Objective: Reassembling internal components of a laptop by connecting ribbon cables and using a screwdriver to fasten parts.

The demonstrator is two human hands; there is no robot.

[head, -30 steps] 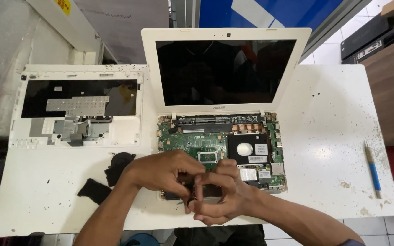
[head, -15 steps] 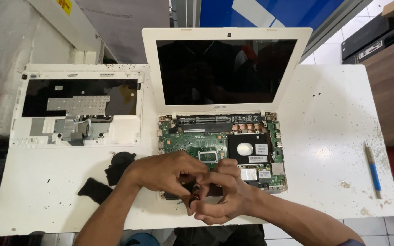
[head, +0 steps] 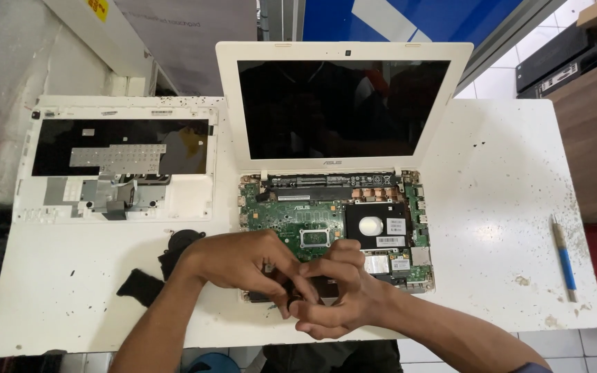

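Since the earlier frame: barely any movement, your hands stay clustered | small dark part sits at the opened laptop front edge, pinched by left hand and right hand fingertips | keyboard cover already off, lying left on desk; board still in place | nothing visible inside the shell loose | black fan, blue pen.

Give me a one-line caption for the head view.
Both hands, left and right, meet over the front edge of an opened white laptop.
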